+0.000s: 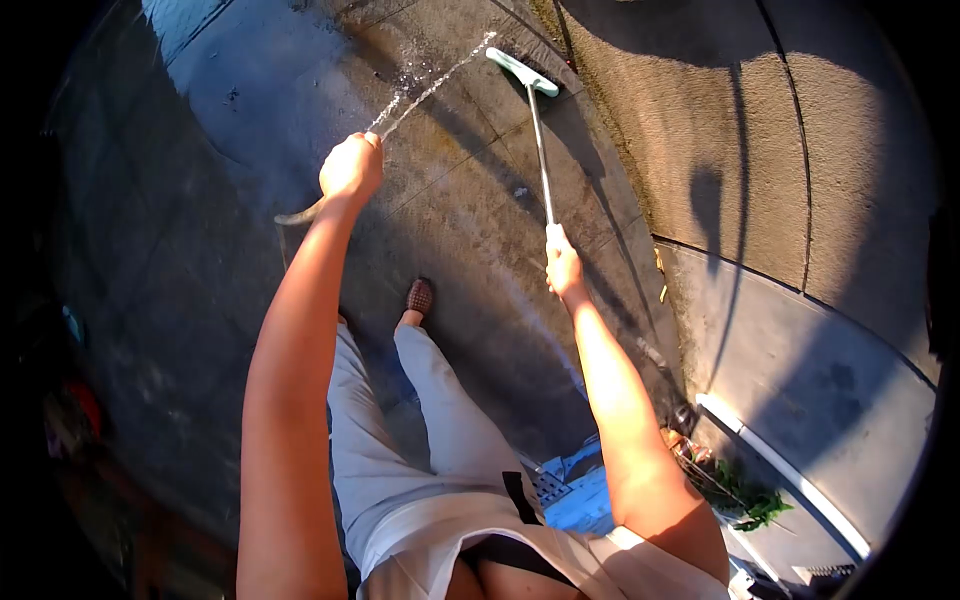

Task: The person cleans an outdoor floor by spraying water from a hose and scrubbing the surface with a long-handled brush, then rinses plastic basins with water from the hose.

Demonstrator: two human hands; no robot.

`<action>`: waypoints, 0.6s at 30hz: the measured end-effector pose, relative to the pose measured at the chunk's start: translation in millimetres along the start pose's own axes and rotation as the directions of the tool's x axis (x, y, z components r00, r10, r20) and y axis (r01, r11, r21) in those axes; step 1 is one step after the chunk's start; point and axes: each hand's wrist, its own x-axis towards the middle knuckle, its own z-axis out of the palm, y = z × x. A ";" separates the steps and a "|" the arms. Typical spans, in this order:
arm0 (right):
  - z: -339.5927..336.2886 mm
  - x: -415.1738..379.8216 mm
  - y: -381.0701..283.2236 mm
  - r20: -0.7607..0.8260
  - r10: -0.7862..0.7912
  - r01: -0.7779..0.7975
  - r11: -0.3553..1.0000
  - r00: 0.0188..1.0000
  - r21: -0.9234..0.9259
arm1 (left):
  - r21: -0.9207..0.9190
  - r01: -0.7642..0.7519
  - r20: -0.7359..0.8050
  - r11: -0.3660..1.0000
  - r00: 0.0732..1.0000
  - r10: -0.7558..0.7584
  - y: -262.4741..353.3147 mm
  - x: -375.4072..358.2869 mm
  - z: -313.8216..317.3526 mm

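My left hand (351,167) is closed around the end of a hose (298,214), and a jet of water (430,88) sprays from it up and right over the wet concrete floor (250,110). My right hand (562,265) grips the top of a long thin handle (541,150) of a push broom. Its pale green brush head (522,71) rests on the floor at the far end, just right of where the water lands. Both arms are stretched forward.
A rough wall or raised slab (730,120) runs along the right. Below it lie a white pipe (780,470), green plant scraps (750,500) and a blue item (580,490). My foot in a brown shoe (419,296) stands between the arms. Dark clutter sits at the left edge.
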 end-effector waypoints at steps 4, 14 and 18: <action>-23.9 -156.8 47.6 0.155 0.366 -0.323 0.914 0.918 -0.246 | 0.003 -0.009 0.003 1.000 1.000 0.009 -21.3 2.8 -14.0; 50.3 -27.8 -73.2 0.109 0.188 -0.175 0.978 0.976 -0.114 | 0.005 0.125 0.061 0.992 0.990 -0.125 -84.1 17.7 -72.8; 101.3 41.8 -175.1 0.162 0.265 -0.268 0.963 0.951 -0.002 | 0.043 0.084 0.011 0.996 0.996 -0.084 -114.0 20.4 -95.2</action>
